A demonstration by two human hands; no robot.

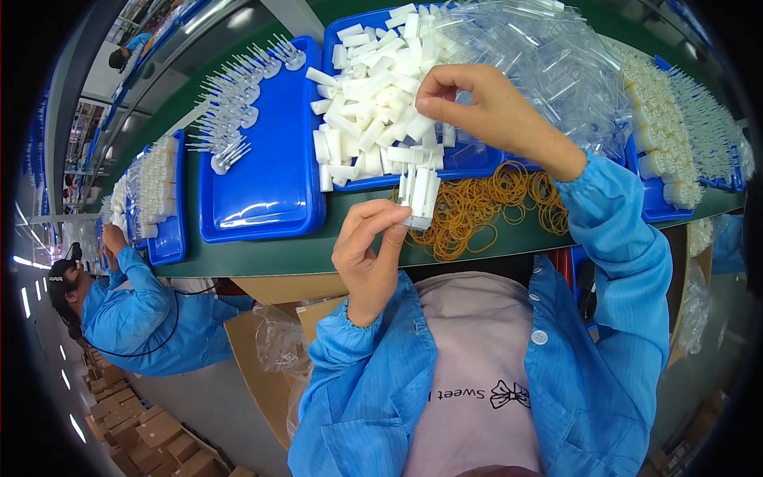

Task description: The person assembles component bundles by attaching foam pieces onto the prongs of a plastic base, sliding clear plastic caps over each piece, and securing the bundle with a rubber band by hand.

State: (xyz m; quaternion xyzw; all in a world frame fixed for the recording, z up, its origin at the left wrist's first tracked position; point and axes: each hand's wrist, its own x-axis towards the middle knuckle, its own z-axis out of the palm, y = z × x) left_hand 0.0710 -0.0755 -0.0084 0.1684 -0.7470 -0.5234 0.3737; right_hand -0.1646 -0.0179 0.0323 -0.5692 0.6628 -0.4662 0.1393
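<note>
In front of my body, my left hand [371,246] pinches the lower edge of a clear plastic base with upright prongs [416,222]. White foam blocks [424,193] sit among the prongs of this piece. Over a heap of white foam blocks [367,95], my right hand [469,103] has its thumb and fingers pressed together. Whatever lies between those fingertips, if anything, I cannot make out. The heap rests in a blue tray [327,44], and clear plastic tubes or sleeves [540,71] are piled at its right.
Orange rubber bands [469,219] lie on the green table [350,208]. Pronged clear bases [226,111] line another blue tray [254,199] at left. Finished-looking rows of white-filled pieces [660,119] stand at right. A co-worker in blue [131,318] sits at far left; cardboard boxes [159,429] are behind.
</note>
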